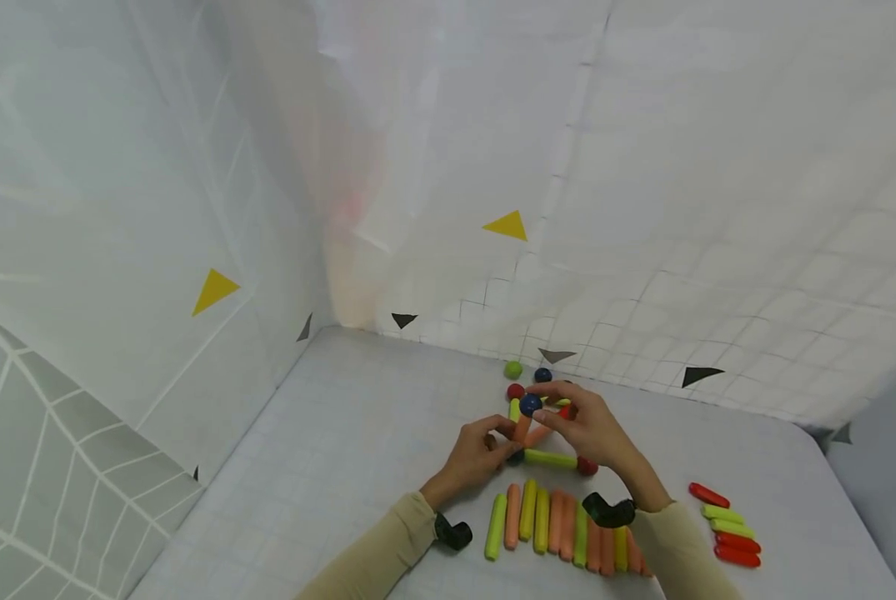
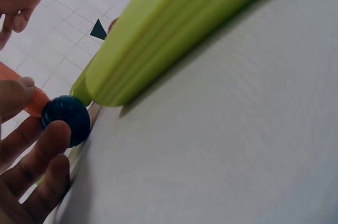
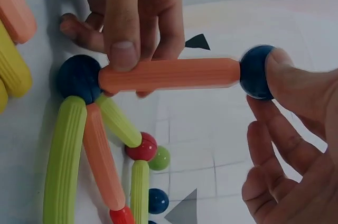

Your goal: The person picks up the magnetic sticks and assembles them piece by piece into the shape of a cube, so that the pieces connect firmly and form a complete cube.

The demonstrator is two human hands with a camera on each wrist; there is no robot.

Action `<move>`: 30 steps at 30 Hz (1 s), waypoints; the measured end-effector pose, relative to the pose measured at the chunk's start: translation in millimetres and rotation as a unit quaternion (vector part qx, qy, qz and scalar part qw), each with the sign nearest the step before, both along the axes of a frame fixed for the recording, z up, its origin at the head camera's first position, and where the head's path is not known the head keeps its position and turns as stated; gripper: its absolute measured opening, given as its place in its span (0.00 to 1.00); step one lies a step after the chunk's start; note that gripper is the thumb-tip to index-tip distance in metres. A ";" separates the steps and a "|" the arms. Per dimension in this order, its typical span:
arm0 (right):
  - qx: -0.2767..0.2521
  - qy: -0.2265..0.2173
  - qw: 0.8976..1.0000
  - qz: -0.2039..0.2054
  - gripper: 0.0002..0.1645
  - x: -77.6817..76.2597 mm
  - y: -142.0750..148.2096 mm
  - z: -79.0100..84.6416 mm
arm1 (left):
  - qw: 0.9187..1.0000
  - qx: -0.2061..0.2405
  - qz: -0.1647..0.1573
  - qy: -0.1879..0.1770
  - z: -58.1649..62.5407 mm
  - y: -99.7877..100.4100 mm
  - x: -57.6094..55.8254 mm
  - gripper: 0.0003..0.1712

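An orange magnetic-looking rod (image 3: pixel 174 74) rises from a dark blue corner ball (image 3: pixel 78 77). My left hand (image 1: pixel 472 454) pinches the rod low down, its other fingers beside the corner ball, as the left wrist view shows. At the rod's upper end sits another blue ball (image 3: pixel 255 71), gripped by my right hand (image 1: pixel 590 425) between thumb and fingers. From the corner ball a yellow-green rod (image 1: pixel 551 459) runs to a red ball (image 1: pixel 587 466). A second orange rod (image 3: pixel 104 156) and another yellow-green rod (image 3: pixel 120 120) also spread from that corner, the latter reaching a red ball (image 3: pixel 141 146).
In front of the hands lies a row of orange, yellow and green rods (image 1: pixel 527 510), partly under my right forearm. Shorter red and green rods (image 1: pixel 738 542) lie at the right. A loose green ball (image 1: pixel 513 369) and blue ball (image 1: pixel 543 375) sit near the back wall.
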State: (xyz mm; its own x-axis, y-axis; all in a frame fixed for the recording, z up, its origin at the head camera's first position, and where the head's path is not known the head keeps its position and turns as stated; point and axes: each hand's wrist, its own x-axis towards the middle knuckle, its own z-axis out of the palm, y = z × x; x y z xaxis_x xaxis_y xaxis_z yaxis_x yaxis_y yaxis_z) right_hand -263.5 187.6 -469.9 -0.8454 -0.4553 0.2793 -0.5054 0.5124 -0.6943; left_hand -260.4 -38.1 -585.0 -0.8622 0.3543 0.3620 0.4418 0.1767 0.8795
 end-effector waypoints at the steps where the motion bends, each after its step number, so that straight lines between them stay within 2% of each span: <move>1: 0.000 0.005 1.000 0.000 0.22 0.4 -1.6 0.1 | 1.000 -0.002 0.000 0.000 0.2 -0.1 0.0 0.12; 8: 0.008 0.018 1.000 -0.015 0.26 4.7 -3.2 -2.9 | 1.000 -0.005 -0.004 -0.010 -0.6 0.3 1.0 0.11; 12: 0.007 0.012 0.997 -0.070 0.23 12.7 3.8 -7.3 | 1.000 -0.010 0.001 -0.006 -0.7 0.3 0.8 0.11; 14: 0.010 -0.005 0.995 -0.102 0.17 19.8 8.1 -11.5 | 1.000 -0.013 0.003 -0.006 -0.2 0.1 0.1 0.11; 16: 0.025 -0.036 0.992 -0.118 0.14 29.3 11.4 -16.2 | 1.000 -0.018 0.005 -0.005 0.3 -0.1 -0.1 0.11; 19: 0.051 -0.094 0.990 -0.091 0.13 43.9 12.6 -28.7 | 1.000 -0.028 0.006 -0.005 0.8 -0.6 1.1 0.12; 22: 0.081 -0.127 0.988 -0.033 0.17 55.4 7.0 -41.6 | 0.999 -0.037 0.007 0.006 1.5 -1.3 2.0 0.12; 26: 0.119 -0.106 0.987 0.014 0.24 65.3 -4.7 -52.3 | 0.997 -0.062 0.023 0.034 6.8 -0.1 0.9 0.16; 30: 0.131 -0.103 0.986 0.021 0.26 71.9 -16.0 -55.6 | 0.990 -0.112 0.064 0.060 17.7 2.6 -1.7 0.22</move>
